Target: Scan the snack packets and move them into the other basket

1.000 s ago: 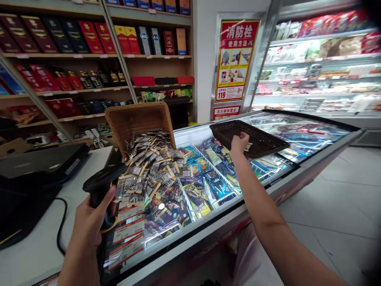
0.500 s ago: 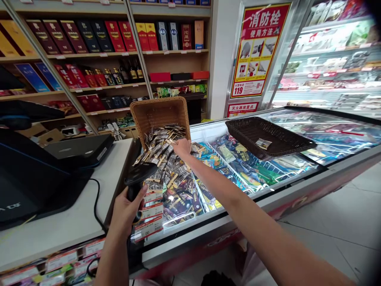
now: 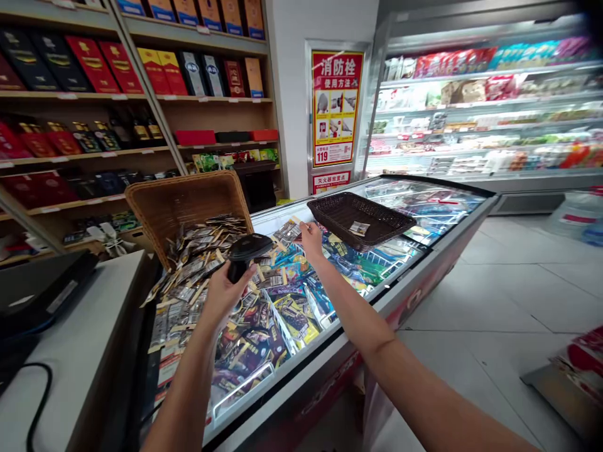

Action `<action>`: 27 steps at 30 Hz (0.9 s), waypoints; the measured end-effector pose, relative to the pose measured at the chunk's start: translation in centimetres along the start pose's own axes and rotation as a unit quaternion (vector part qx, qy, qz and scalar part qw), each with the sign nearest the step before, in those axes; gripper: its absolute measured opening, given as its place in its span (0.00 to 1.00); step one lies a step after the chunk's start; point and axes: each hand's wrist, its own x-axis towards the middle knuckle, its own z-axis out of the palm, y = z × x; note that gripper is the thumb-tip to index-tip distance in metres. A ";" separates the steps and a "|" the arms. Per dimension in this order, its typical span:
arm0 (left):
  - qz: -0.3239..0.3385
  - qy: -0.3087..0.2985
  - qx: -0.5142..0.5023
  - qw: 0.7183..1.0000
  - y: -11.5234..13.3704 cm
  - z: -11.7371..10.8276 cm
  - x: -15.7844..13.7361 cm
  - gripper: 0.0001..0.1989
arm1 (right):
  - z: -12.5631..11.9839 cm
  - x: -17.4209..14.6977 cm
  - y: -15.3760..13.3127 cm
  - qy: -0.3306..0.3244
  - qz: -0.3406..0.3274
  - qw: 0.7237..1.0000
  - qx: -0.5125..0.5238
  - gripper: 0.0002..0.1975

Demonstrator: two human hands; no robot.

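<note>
My left hand (image 3: 223, 295) is closed around the handle of a black handheld barcode scanner (image 3: 249, 247), its head tilted over the freezer. My right hand (image 3: 311, 242) pinches a small clear-and-dark packet with a wooden stick (image 3: 288, 232), just left of the dark brown woven tray (image 3: 400, 225). One similar packet (image 3: 359, 228) lies in that tray. On the left, a tan wicker basket (image 3: 188, 193) lies tipped toward me. A heap of the same stick packets (image 3: 200, 248) spills from it across the freezer glass, partly hidden by my left hand and the scanner.
The chest freezer (image 3: 377, 311) holds colourful ice-cream packs under its glass. A white counter (image 3: 94, 351) with a black device (image 3: 47, 289) stands at left. Shelves of boxed bottles (image 3: 211, 75) and a lit refrigerated case (image 3: 485, 119) are behind.
My right hand has moved from the heap toward the dark tray with a stick packet. The scanner has come up and right with my left hand. The view has turned right.
</note>
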 end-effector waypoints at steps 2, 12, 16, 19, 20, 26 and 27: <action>0.012 -0.034 -0.002 0.999 -1.1 1.7 1.4 0.24 | -0.4 0.9 0.5 0.030 0.022 0.999 0.026 0.17; -0.013 -0.039 0.013 0.999 -6.6 4.0 0.9 0.23 | -0.5 1.1 1.3 0.027 0.084 0.996 0.007 0.13; -0.004 -0.036 0.023 0.999 -7.0 3.8 1.2 0.22 | -0.4 0.8 1.2 0.023 0.079 0.997 -0.005 0.14; -0.005 -0.030 0.030 0.999 -6.9 3.8 1.2 0.22 | -0.4 0.5 1.1 0.005 0.084 0.996 0.013 0.15; -0.007 -0.030 0.033 0.999 -6.7 3.8 1.2 0.23 | -0.4 0.4 1.1 0.000 0.084 0.996 0.021 0.15; -0.014 -0.034 0.043 0.998 -6.7 3.9 1.2 0.24 | -0.1 0.6 1.5 0.016 0.092 0.994 0.064 0.11; -0.013 -0.034 0.041 0.998 -6.8 3.8 1.3 0.24 | -0.1 1.1 1.5 0.037 0.106 0.990 0.084 0.10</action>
